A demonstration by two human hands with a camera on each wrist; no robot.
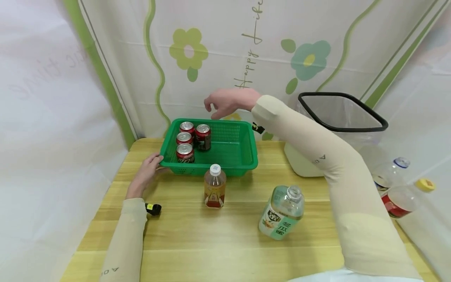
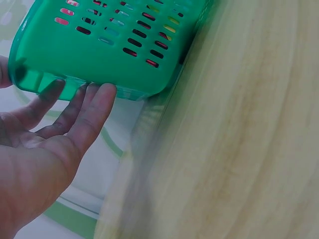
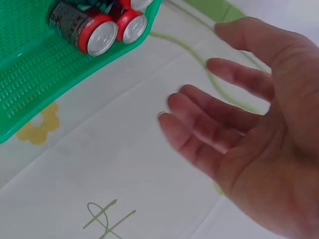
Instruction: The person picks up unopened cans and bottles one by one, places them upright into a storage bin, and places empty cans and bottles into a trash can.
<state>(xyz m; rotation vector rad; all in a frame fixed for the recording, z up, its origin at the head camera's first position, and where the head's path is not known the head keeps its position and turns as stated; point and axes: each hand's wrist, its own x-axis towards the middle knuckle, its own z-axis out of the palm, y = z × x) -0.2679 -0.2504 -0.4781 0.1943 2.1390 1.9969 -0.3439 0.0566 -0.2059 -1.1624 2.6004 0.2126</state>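
Green basket: I see it on the far part of the tabletop (image 1: 229, 250), in front of the printed curtain (image 1: 211, 47); its right half is bare inside.
Cans: four red cans (image 1: 185, 153) stand upright at the basket's left, three in a row along the side wall and one beside the rear of that row.
Left hand: my left hand (image 1: 146, 174) pinches the basket's near-left corner, thumb at the rim and fingers against the outside; I judge a light, steady hold best, since a hard pull there would swivel the basket.
Right hand: my right hand (image 1: 230, 102) holds nothing, its fingers parted and loosely bent, above and behind the back rim; I'd carry it high over that rim so the wrist camera doesn't catch.
Small bottle: the white-capped bottle (image 1: 215, 190) stands just in front of the basket, so sliding the basket nearer could topple it.
Large bottle: the uncapped green-labelled bottle (image 1: 282, 213) stands nearer me, to the right; I'd keep my sleeve off its neck.
Bin: the black-rimmed bin (image 1: 306, 158) sits beyond my right forearm, well apart from the basket.
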